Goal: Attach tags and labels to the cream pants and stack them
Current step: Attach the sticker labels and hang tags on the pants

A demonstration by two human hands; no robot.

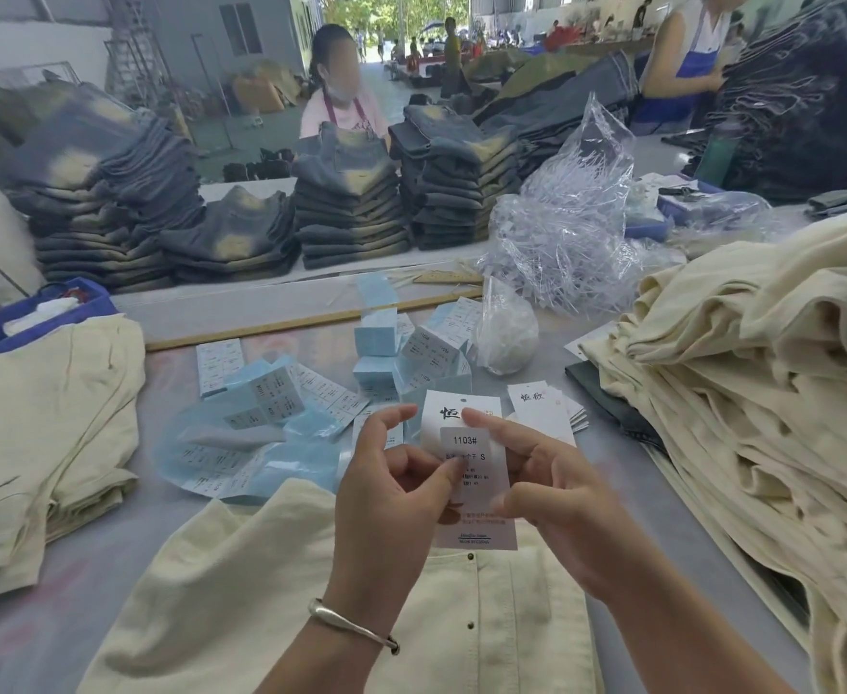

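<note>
Above the cream pants (pixel 341 608) spread on the bench (pixel 111 553), both hands hold one white hang tag (pixel 466 473) upright. The left hand (pixel 386 498) pinches the tag's left edge with its thumb across the printed size sticker (pixel 471 450), and the right hand (pixel 561 503) grips the right edge, forefinger resting near the punched hole at the top. The hands are close together, clamped on the same tag.

Beyond the tag lie loose blue label sheets (pixel 271 408) and a small pile of spare hang tags (pixel 546 408); further from the tag sits a clear bag of plastic fasteners (pixel 561 232). To the tag's left is a folded stack of finished cream pants (pixel 46 428), to its right a tall heap of cream pants (pixel 762 393).

The sticker appears to be getting pressed down. If the thumb slides, it could set crooked or crease, and peeling it back might tear the card. A wrong size sticker would go unnoticed once the pants are stacked. The heap on the right leans toward the bench edge and could slump onto the spare tags. Scattered label sheets could be mixed up or swept off by a sleeve.
</note>
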